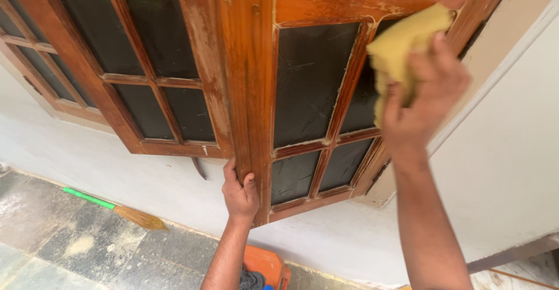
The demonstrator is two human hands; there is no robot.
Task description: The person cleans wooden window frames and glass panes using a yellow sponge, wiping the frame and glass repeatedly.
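Observation:
My right hand [422,101] grips a yellow cloth [402,45] and presses it against a dark glass pane near the top right of an open wooden window shutter [250,80]. My left hand [240,194] holds the lower edge of the shutter's centre stile, fingers wrapped around the wood. The shutter has several dark panes set in worn, orange-brown wooden bars. A second shutter [145,63] hangs open to the left.
A white wall [501,168] runs below and to the right of the window. On the stone floor lies a broom with a green handle [116,208]. An orange plastic object [268,266] stands by the wall under my left arm.

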